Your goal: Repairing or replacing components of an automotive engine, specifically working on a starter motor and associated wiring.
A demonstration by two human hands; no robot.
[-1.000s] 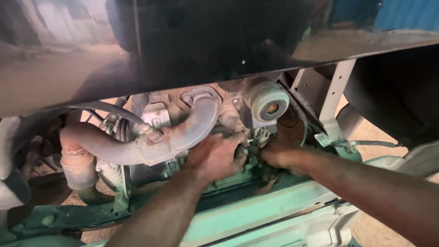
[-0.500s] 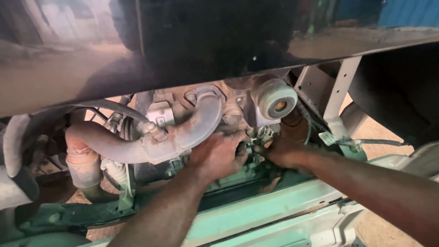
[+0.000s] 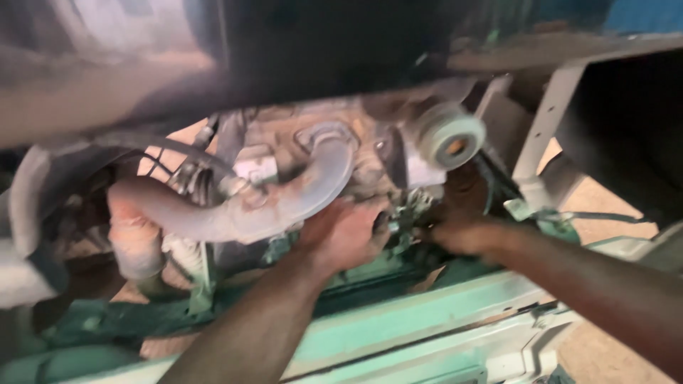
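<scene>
I am looking under a raised dark panel at a dusty engine. My left hand reaches in below a curved grey pipe and presses against a small metal part in the middle. From the right, my right hand comes to the same part, its fingers at the part's lower side. The picture is blurred, so the grip of either hand is unclear. A round pale pulley sits just above and to the right of both hands.
A green frame rail runs across below my arms. A ribbed reddish hose hangs at the left, with black cables above it. A pale bracket stands at the right, with sandy ground behind.
The view has shifted slightly, so the engine sits a little more to the right. Both hands stay at the same small part, my right hand a bit lower.
</scene>
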